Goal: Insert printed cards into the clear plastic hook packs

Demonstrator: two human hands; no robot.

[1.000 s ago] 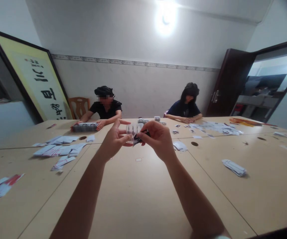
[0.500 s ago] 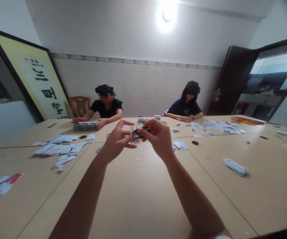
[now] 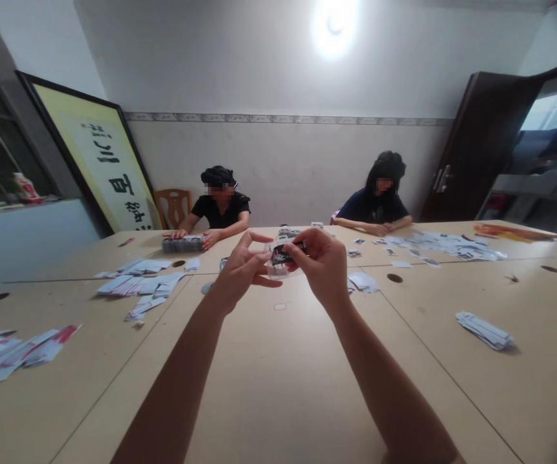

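Note:
My left hand (image 3: 238, 273) is closed around a small clear plastic case (image 3: 274, 273), with its fingers along the far and near edges. My right hand (image 3: 325, 263) pinches a small dark printed piece (image 3: 281, 255), like a card or packet, between thumb and fingers. The dark piece lies against the case, over its upper part; whether it sits inside or in front I cannot tell. Both hands are raised above the table, close together. Below them a small white slip with a reddish border (image 3: 279, 307) lies on the tabletop.
Loose white paper slips (image 3: 133, 283) lie on the left. A paper bundle (image 3: 484, 330) is on the right, and more scattered slips (image 3: 445, 243) lie farther back. Across the table (image 3: 278, 386) sit two people; one has hands at a row of stacked pieces (image 3: 184, 243). Cable holes (image 3: 394, 278) pierce the tabletop.
The camera view has turned slightly left, so the scene shifts right. My hands keep their hold, and the dark piece has tilted a little against the case.

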